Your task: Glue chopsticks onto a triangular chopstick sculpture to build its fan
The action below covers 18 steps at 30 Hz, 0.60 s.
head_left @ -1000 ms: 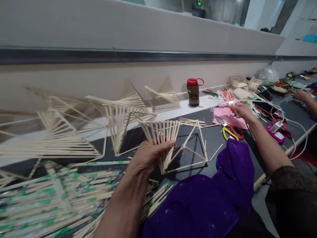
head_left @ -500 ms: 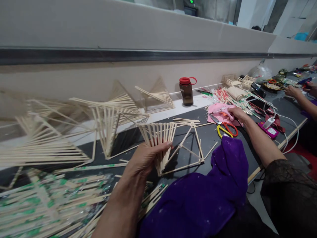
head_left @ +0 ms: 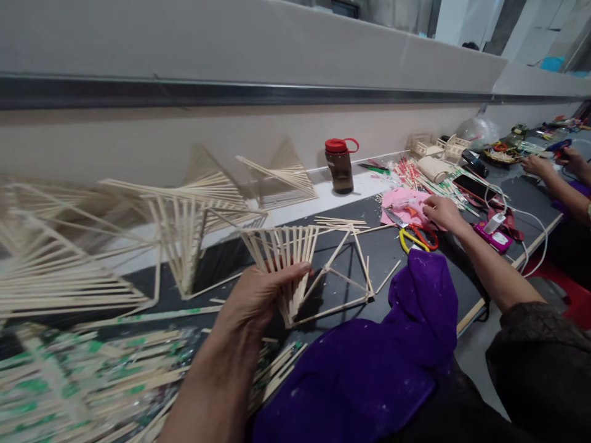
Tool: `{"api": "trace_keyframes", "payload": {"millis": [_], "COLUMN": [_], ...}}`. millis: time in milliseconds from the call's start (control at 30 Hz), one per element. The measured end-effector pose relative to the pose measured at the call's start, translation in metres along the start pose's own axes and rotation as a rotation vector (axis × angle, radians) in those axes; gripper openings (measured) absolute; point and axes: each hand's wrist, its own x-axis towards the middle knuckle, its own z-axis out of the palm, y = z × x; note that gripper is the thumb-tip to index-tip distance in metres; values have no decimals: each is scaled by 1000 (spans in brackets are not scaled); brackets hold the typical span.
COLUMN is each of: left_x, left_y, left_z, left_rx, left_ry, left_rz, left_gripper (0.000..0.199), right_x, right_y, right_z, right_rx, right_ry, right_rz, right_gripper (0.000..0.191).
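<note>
My left hand [head_left: 272, 289] is closed round a fan-shaped frame of thin wooden sticks [head_left: 292, 246], thumb across its front. Joined to the frame on its right are more sticks, set in open triangles [head_left: 348, 271]. Over at the right, my right hand [head_left: 444, 212] has its fingers loosely apart at the edge of a pink glue gun [head_left: 412, 210], apparently not gripping it. The glue gun lies on a pink cloth [head_left: 390, 200]. Scissors [head_left: 418, 239] with red and yellow handles lie just in front of it.
Finished stick frames [head_left: 184, 246] stand along the wall at left. Wrapped chopsticks [head_left: 106, 375] lie in front of them. A brown bottle [head_left: 339, 167] stands at the back. Power strip [head_left: 494, 237], phone [head_left: 473, 186] and cables lie right. Another person's hands [head_left: 542, 166] work further along.
My right hand has eased off the glue gun's handle and drawn slightly away from it. My left hand keeps its hold on the stick frame. The view has shifted a little.
</note>
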Motion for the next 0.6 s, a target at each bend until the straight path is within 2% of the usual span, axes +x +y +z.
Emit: {"api": "trace_keyframes", "payload": {"millis": [100,200,600], "left_x": [0,0,-1], "left_y": [0,-1,-6], "left_z": [0,0,0], "left_rx": [-46,-58,-96], "left_ry": [8,1,-49], "left_rz": [-36,-42,39], "left_gripper": [33,33,30], "right_x": [-21,-31,-30], "right_y": [2,6,25], "right_z": [5,10,30], "right_rx": [-92,-139,-356], "right_ry": [8,13,49], "right_rz": [-79,-128,-244], "right_gripper": [33,33,38]}}
